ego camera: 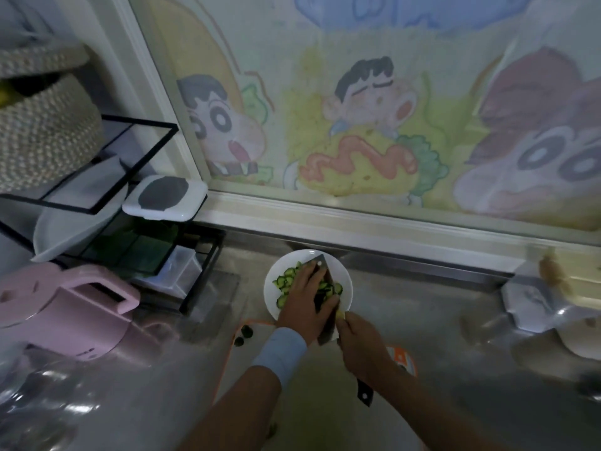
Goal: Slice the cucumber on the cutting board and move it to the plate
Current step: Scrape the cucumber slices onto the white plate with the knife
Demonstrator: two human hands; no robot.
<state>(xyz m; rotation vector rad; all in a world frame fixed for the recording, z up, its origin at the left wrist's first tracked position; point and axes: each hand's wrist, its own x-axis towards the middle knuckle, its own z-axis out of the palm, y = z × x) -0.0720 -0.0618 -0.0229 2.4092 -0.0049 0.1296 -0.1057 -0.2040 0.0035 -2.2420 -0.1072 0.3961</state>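
Now right grip [361,348] holds knife [320,262] (pointing away over plate [345,275]), left grip [305,294] flat on cucumber [286,277].

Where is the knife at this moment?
In the head view, centre frame, the knife is over the white plate. The right hand grips it, and the left hand lies beside its blade on the cucumber slices.

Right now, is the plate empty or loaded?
Loaded: cucumber slices lie on the plate, partly under the left hand and the knife.

bare counter [406,304] right of plate [345,275], black rack [202,274] near its left, ledge [357,219] just behind
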